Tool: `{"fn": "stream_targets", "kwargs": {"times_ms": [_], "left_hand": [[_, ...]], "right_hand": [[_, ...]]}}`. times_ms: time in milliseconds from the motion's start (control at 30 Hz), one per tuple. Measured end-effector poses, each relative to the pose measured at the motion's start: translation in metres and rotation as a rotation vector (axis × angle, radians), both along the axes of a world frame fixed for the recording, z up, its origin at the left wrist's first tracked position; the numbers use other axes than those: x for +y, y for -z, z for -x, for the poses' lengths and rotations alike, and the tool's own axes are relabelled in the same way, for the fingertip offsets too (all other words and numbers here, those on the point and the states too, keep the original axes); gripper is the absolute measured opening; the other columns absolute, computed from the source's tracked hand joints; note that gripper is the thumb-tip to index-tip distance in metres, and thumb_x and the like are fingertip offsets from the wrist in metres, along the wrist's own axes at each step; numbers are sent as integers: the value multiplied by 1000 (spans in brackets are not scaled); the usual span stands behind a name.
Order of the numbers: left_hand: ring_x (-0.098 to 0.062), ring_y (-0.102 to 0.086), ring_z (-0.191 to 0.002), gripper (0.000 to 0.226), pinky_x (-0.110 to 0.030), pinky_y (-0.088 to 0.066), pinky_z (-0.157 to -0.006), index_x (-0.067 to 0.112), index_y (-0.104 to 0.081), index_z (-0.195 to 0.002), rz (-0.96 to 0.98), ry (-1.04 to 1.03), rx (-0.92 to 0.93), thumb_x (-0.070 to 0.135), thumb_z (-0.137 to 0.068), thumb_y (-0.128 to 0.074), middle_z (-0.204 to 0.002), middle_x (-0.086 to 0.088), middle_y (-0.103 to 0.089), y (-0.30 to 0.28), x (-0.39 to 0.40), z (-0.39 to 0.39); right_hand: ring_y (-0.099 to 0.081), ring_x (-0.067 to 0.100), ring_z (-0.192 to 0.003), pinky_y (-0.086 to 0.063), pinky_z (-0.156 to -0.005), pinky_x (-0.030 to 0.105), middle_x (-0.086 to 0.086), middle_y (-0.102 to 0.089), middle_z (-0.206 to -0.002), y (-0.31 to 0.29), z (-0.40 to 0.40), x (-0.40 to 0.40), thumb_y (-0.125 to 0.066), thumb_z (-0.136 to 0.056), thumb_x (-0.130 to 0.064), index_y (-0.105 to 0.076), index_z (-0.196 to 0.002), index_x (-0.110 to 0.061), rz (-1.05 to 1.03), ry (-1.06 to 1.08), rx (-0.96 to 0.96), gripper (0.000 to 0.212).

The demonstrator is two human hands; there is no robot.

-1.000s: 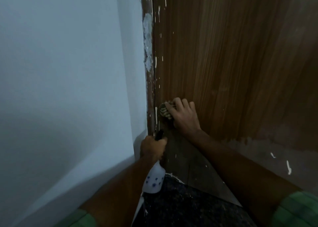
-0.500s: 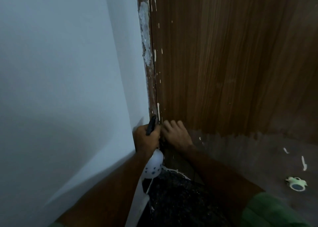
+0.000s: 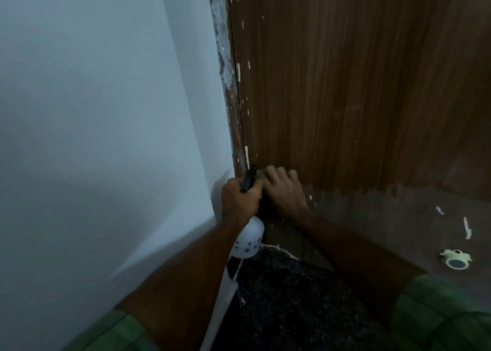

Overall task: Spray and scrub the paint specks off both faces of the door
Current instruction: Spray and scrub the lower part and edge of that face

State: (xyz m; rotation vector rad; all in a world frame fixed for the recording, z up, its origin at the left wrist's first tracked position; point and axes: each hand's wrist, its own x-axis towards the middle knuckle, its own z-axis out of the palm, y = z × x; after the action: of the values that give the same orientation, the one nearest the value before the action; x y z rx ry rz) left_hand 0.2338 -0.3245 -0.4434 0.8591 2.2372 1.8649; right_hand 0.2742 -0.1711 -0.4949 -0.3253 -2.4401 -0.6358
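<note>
The brown wood-grain door [image 3: 345,84] fills the right of the view, with white paint specks [image 3: 238,71] along its left edge. My left hand [image 3: 240,199] grips a white spray bottle [image 3: 248,240] by its black trigger head [image 3: 249,178], low beside the door frame. My right hand [image 3: 285,191] presses against the door's lower left corner, right next to the nozzle. The scrub pad it held a moment ago is hidden under the fingers. The door's lower band looks duller and darker.
A pale blue-white wall [image 3: 106,111] stands on the left, meeting the paint-smeared door frame [image 3: 225,58]. A dark speckled floor [image 3: 292,297] lies below. A roll of tape [image 3: 455,261] sits at the right, near white paint streaks [image 3: 467,228].
My right hand slid down the door to its lower left corner, so the scrub pad is now covered. My left hand rose with the spray bottle until it sits beside the right hand.
</note>
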Motion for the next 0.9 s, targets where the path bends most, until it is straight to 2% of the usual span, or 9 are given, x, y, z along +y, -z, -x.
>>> {"fn": "stream_targets", "kwargs": {"times_ms": [100,200,233,433,500,600,667,833,900], "left_hand": [[-18,-59,-45,31,-28,-49,-45,-2,-72,-77,-8,-1,0,20,-98,-71,-65,-20,-69,7,1,8],[-19,-59,-44,32,-28,-47,-45,-1,-71,-70,9,8,1,17,-96,-72,-56,-11,-65,18,3,9],[-19,-59,-43,32,-28,-47,-45,0,-70,-68,15,8,11,16,-96,-72,-53,-8,-64,20,3,9],[-19,-58,-45,28,-27,-46,-43,7,-71,-72,31,101,-16,18,-97,-72,-61,-13,-67,22,22,1],[-21,-57,-46,27,-28,-46,-45,2,-71,-74,33,139,-16,17,-97,-71,-64,-19,-67,19,29,-4],[-25,-57,-49,32,-38,-48,-50,-2,-68,-74,52,176,23,23,-95,-70,-68,-25,-66,18,39,-14],[-27,-58,-51,33,-42,-50,-52,0,-68,-75,69,208,49,27,-93,-69,-69,-24,-67,19,44,-21],[-18,-59,-48,28,-31,-49,-46,2,-70,-80,87,281,94,22,-99,-70,-71,-21,-70,16,52,-33],[-19,-59,-48,29,-31,-49,-46,0,-70,-80,86,289,108,21,-99,-70,-71,-22,-70,12,55,-37]], "right_hand": [[-54,30,-103,-43,-82,43,14,-53,-132,10,-17,13,-64,-89,-40,-55,-143,-14,-73,-12,-10,61],[-55,31,-116,-40,-96,47,12,-50,-146,63,-44,26,-63,-97,-36,-66,-135,-23,-313,-103,-499,40],[-56,29,-117,-38,-98,45,10,-51,-146,70,-52,28,-64,-96,-37,-69,-131,-27,-334,-84,-561,37],[-49,29,-101,-39,-80,41,13,-53,-128,0,-55,35,-75,-81,-43,-57,-142,-16,-120,18,99,69],[-51,29,-100,-40,-79,42,13,-54,-127,5,-69,38,-70,-86,-42,-58,-142,-15,-170,-1,49,63],[-59,27,-102,-41,-88,43,6,-61,-130,58,-99,47,-71,-90,-43,-74,-125,-27,-329,-88,-357,39],[-56,25,-102,-34,-88,42,3,-61,-129,62,-113,53,-70,-89,-47,-78,-115,-32,-364,-69,-461,30],[-52,30,-102,-39,-81,42,13,-52,-129,-7,-110,53,-65,-87,-41,-58,-141,-16,-123,66,4,60],[-55,31,-102,-41,-82,43,13,-55,-129,-1,-124,61,-59,-90,-41,-59,-141,-17,-161,23,-76,57]]}}
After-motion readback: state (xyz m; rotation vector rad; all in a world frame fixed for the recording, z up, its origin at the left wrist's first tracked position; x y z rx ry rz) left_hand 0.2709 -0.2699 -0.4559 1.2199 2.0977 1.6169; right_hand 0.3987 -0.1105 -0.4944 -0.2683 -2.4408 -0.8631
